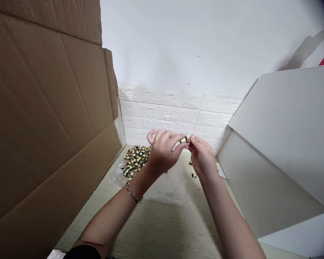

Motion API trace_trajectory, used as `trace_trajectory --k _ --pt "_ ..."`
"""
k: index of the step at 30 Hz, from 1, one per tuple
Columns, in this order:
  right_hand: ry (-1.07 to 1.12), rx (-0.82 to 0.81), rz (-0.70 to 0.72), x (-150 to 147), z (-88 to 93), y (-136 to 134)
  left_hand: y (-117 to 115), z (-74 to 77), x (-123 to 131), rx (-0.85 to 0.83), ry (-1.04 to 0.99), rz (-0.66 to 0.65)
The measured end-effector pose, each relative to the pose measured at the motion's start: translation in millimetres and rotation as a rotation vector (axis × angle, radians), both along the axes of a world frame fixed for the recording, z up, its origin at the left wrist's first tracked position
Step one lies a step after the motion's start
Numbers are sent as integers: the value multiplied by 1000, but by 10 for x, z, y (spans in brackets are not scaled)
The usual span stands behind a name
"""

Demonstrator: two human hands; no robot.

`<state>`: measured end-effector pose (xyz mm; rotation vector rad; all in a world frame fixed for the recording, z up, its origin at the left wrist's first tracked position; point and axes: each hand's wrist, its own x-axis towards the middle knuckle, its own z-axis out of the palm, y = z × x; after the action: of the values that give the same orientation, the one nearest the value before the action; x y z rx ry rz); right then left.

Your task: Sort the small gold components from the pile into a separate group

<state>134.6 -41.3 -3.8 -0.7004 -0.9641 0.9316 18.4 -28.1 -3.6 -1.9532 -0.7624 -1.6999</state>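
Two hands at frame centre: left hand and right hand, fingers closed, pinching small yellow-and-black part. Heap of like parts just left. Steady fingertip hold suits.

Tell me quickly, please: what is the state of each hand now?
Left hand: closed, pinching a small yellow-black part.
Right hand: closed, pinching the same part.
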Motion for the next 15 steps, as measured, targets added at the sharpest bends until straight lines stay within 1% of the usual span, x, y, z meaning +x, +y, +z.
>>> trace_trajectory --k 7,15 --pt "142 -51 72 6 7 19 32 4 -12 35 11 48" --pt "127 -78 139 -44 27 -24 42 12 -35 62 8 81"
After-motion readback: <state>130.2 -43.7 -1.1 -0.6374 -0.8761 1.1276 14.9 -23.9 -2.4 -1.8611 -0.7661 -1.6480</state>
